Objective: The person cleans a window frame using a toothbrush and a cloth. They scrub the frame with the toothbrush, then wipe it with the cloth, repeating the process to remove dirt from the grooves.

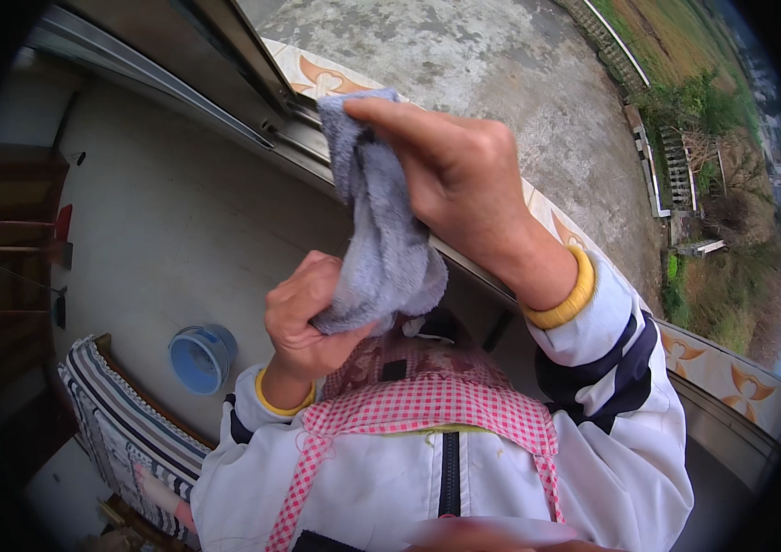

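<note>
A grey, fluffy cloth [377,235] hangs between my two hands above the window's metal sill track. My right hand [459,170] grips its upper end, thumb and fingers closed on the fabric beside the frame of the sliding window [243,64]. Lower and to the left, my left hand [303,317] is closed round the cloth's bottom edge. Part of the cloth is folded, and some of my right fingers are hidden behind it. Whether the cloth touches the track [303,138] I cannot tell.
A blue bucket [227,348] stands on the floor [142,212] to the left. Near it is a seat covered with striped cloth [137,405]. Patterned tiles [685,354] line the outer ledge at right, with a concrete yard [501,55] beyond. A pink checked apron [427,405] covers my front.
</note>
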Tool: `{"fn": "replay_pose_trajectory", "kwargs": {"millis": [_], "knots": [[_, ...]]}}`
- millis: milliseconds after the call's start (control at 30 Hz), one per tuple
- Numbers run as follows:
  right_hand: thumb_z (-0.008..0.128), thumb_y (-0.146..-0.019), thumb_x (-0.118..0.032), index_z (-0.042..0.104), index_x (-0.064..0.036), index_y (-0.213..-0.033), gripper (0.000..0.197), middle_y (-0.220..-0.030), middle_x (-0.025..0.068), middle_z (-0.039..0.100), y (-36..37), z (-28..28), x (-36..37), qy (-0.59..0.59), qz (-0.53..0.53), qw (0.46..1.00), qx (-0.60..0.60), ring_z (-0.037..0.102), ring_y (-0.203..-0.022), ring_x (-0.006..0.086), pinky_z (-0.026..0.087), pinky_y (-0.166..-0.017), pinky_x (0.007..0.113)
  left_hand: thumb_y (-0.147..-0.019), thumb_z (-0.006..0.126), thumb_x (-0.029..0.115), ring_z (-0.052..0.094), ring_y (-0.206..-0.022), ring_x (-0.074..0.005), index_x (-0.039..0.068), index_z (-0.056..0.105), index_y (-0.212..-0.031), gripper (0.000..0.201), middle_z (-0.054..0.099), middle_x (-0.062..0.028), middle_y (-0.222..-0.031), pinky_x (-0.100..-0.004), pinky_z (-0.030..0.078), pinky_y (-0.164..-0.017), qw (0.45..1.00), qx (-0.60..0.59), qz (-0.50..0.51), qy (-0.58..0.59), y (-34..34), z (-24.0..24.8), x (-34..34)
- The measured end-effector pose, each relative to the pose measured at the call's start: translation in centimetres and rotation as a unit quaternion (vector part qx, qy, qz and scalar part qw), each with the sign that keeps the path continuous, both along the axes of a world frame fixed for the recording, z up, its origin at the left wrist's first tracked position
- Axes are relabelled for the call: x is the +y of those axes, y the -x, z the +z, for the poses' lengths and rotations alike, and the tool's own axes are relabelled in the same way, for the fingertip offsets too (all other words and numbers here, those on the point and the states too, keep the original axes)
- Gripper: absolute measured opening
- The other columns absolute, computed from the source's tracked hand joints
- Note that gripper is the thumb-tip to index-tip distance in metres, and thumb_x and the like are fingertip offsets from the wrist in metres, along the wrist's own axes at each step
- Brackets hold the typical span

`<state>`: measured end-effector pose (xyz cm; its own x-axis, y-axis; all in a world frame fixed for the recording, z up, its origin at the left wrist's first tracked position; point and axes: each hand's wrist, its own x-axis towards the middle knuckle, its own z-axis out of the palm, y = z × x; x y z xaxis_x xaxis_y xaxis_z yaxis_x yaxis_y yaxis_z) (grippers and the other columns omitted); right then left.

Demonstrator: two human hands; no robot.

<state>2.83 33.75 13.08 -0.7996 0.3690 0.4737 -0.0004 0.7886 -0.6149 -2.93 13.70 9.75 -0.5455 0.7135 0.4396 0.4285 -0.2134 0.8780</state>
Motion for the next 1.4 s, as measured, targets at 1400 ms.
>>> {"fn": "replay_pose_trajectory", "kwargs": {"millis": [1400], "knots": [[0.066, -0.085, -0.018, 0.075, -0.0196, -0.104, 0.021, -0.081, 0.0168, 0.070, -8.4, -2.9, -1.3, -0.032, -0.127, 0.974, -0.187, 0.068, -0.073, 0.0364, 0.053, -0.063, 0.044, -0.070, 0.079, -0.001, 0.054, -0.061, -0.0215, -0.002, 0.066, -0.084, 0.019, 0.059, -0.0072, -0.069, -0.0315, 0.044, -0.058, 0.988, 0.040, -0.120, 0.083, -4.2, -0.9, 1.2]]}}
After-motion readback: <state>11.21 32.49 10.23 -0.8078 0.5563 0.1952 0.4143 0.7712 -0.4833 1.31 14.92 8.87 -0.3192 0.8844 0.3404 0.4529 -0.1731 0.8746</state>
